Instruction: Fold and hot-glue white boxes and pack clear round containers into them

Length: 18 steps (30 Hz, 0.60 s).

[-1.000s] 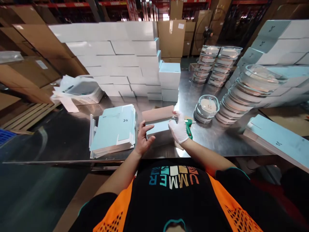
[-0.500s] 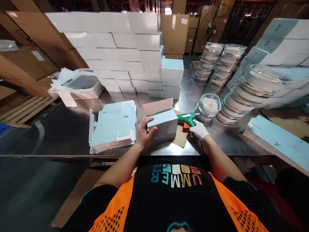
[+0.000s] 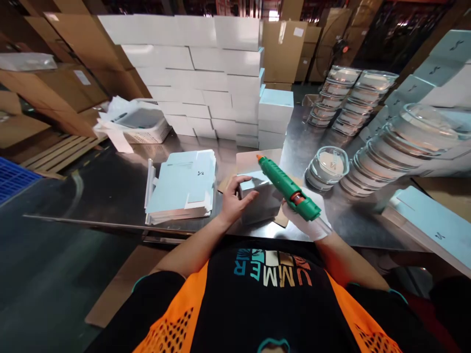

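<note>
A small white cardboard box [image 3: 259, 208] stands near the table's front edge, a flap [image 3: 245, 161] raised at its back. My bare left hand [image 3: 233, 202] grips its left side, thumb on the near face and fingers over the top edge. In my white-gloved right hand [image 3: 311, 223] is a green hot glue gun [image 3: 281, 179]. Its orange nozzle points up and left above the box's rear flap, and the gun's body hides part of the box top. The fingers around its handle are partly covered. Brown cardboard shows beneath the box.
Folded flat boxes [image 3: 184, 179] lie stacked to the left, near a white basket [image 3: 160, 128]. A wall of white boxes [image 3: 206, 81] stands behind. Glass containers [image 3: 327, 166] stand in stacks to the right, beside more flat boxes [image 3: 434, 223] at the table's right.
The glue gun has swung from the box's right side to above it, its nozzle now toward the rear flap. My left hand still holds the box. The view has shifted somewhat left.
</note>
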### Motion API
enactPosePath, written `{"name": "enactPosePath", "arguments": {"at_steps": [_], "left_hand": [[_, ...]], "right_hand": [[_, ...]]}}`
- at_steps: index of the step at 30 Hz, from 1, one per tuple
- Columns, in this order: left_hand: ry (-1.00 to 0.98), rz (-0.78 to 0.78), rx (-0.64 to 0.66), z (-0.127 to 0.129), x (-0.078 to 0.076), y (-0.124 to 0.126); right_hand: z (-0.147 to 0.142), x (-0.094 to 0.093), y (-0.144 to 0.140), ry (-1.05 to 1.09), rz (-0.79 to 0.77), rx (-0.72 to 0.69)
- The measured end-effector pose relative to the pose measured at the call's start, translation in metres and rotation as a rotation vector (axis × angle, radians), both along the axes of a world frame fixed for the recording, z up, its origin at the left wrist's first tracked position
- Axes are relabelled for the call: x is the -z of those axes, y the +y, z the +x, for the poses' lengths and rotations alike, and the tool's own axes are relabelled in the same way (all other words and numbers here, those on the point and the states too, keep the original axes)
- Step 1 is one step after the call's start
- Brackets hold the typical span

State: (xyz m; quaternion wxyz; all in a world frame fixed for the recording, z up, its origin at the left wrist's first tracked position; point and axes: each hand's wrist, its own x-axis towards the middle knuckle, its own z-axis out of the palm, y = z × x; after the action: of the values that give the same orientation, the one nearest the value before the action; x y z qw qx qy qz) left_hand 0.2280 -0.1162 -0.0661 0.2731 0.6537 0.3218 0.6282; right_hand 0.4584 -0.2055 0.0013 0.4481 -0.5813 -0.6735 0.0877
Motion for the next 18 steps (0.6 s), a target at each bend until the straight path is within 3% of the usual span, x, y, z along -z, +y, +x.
{"name": "enactPosePath", "arguments": {"at_steps": [4, 6, 12, 15, 18], "left_hand": [[0.013, 0.098, 0.001, 0.007, -0.001, -0.005], [0.025, 0.109, -0.018, 0.008, 0.000, -0.006], [0.070, 0.040, -0.061, 0.002, 0.005, -0.005], [0.055, -0.023, -0.069, -0.002, 0.010, -0.002], [0.046, -0.090, -0.073, -0.006, 0.014, 0.003]], "right_hand": [[-0.026, -0.004, 0.004, -0.177, 0.052, -0.038], [-0.028, -0.004, 0.009, -0.143, 0.005, -0.014], [0.010, 0.011, 0.019, 0.110, -0.117, 0.152], [0.025, 0.027, 0.025, 0.475, -0.226, 0.153], [0.034, 0.043, 0.035, 0.851, -0.455, 0.038]]}}
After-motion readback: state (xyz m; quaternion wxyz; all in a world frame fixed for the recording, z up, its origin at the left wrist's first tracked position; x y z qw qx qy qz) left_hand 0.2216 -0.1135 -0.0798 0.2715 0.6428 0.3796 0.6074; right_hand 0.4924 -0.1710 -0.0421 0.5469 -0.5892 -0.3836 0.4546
